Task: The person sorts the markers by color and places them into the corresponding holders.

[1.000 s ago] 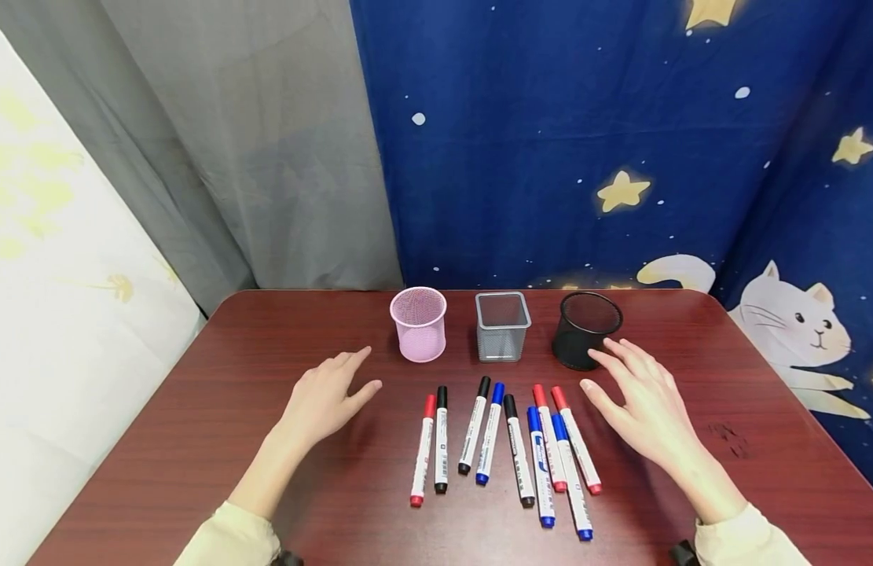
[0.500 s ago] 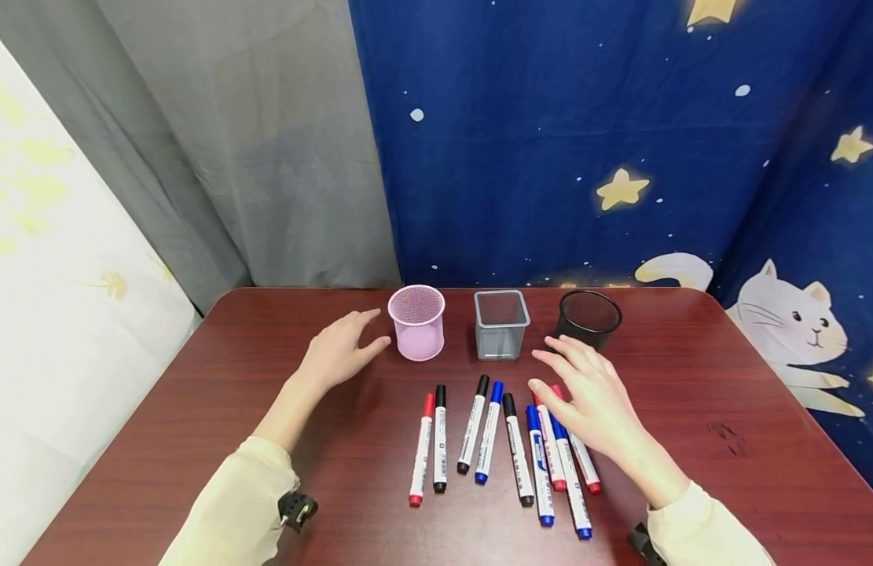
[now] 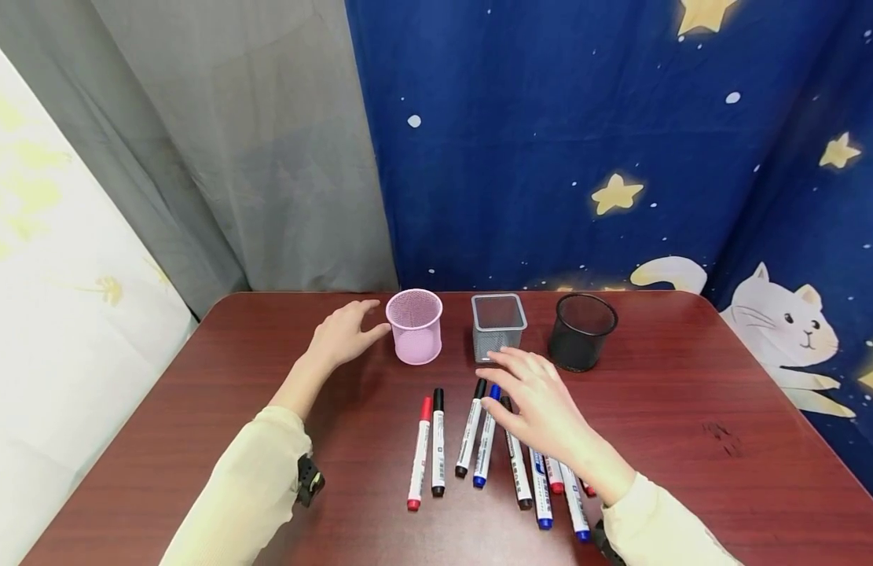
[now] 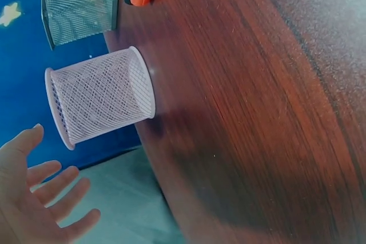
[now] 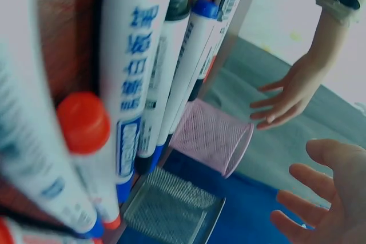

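Observation:
My left hand is beside the pink mesh pen cup, fingers spread and relaxed, thumb near its left side. In the left wrist view the pink cup shows apart from the fingers. My right hand hovers over the whiteboard markers, overlapping several of them in the head view, with loose fingers holding nothing. Its fingertips come up to the base of the grey square mesh cup. A black marker and a blue marker lie just left of the right thumb.
A black round mesh cup stands at the back right. A red marker and another black marker lie at the left of the row. More markers are partly hidden under the right forearm. Curtains hang behind the table's far edge.
My left hand has moved forward and right to the pink cup. My right hand has swept left from the black cup across the markers toward the grey cup. The cups and markers have stayed put.

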`<action>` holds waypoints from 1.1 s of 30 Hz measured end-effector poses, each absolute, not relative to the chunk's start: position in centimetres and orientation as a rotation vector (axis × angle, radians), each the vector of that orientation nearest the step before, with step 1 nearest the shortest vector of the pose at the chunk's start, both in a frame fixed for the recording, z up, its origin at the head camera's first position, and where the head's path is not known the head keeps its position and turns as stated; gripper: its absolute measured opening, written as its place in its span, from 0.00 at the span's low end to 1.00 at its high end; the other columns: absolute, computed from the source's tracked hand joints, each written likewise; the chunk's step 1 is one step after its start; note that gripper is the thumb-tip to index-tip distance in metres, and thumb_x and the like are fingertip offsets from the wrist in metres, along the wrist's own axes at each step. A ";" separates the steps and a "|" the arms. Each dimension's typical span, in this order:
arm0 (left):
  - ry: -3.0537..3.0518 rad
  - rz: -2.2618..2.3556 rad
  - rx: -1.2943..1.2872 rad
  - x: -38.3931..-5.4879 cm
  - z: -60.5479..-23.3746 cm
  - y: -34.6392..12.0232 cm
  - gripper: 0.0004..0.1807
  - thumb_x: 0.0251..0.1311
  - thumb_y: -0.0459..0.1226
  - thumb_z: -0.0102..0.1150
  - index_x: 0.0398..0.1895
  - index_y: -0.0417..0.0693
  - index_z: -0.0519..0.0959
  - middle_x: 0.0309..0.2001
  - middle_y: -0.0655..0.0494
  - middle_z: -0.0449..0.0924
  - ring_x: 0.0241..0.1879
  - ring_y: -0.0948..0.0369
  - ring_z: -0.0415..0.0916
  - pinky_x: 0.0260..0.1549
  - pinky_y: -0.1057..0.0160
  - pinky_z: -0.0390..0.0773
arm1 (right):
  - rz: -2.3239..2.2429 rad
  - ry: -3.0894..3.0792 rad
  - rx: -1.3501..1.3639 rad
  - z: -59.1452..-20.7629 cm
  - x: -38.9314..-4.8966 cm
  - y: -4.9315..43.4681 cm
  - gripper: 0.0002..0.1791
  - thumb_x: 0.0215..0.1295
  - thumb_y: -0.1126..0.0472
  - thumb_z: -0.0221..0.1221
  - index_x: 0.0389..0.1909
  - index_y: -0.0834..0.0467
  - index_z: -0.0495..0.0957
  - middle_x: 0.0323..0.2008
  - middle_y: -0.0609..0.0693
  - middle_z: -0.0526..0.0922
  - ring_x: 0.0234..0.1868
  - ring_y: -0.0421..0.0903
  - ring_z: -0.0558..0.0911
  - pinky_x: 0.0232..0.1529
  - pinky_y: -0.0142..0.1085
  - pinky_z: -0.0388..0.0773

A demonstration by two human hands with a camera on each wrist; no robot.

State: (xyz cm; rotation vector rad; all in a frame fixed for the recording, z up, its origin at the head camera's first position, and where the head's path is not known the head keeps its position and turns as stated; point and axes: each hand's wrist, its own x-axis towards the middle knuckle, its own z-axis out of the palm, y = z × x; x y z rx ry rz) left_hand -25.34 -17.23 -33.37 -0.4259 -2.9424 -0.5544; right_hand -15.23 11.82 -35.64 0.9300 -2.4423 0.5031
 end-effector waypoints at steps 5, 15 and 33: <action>-2.952 -0.605 -0.454 -26.0 -33.7 -17.4 0.30 0.55 0.50 0.53 0.57 0.43 0.67 0.51 0.43 0.70 0.51 0.48 0.66 0.43 0.44 0.65 | 0.488 -2.453 1.053 -36.0 -15.3 10.4 0.18 0.55 0.53 0.58 0.47 0.53 0.76 0.52 0.52 0.71 0.57 0.51 0.63 0.54 0.49 0.57; -2.993 -0.623 -0.451 -26.8 -34.0 -17.3 0.30 0.58 0.51 0.48 0.59 0.43 0.65 0.51 0.42 0.70 0.52 0.47 0.65 0.44 0.42 0.64 | 0.437 -2.452 1.290 -37.6 -15.6 7.5 0.15 0.53 0.57 0.59 0.43 0.51 0.77 0.51 0.51 0.73 0.57 0.48 0.64 0.54 0.45 0.59; -3.008 -0.624 -0.474 -27.4 -34.3 -16.8 0.28 0.57 0.50 0.50 0.58 0.45 0.66 0.53 0.42 0.69 0.53 0.46 0.64 0.44 0.42 0.64 | 0.123 -2.430 1.529 -39.7 -15.0 4.7 0.13 0.53 0.59 0.57 0.41 0.47 0.79 0.46 0.45 0.75 0.51 0.44 0.69 0.50 0.40 0.64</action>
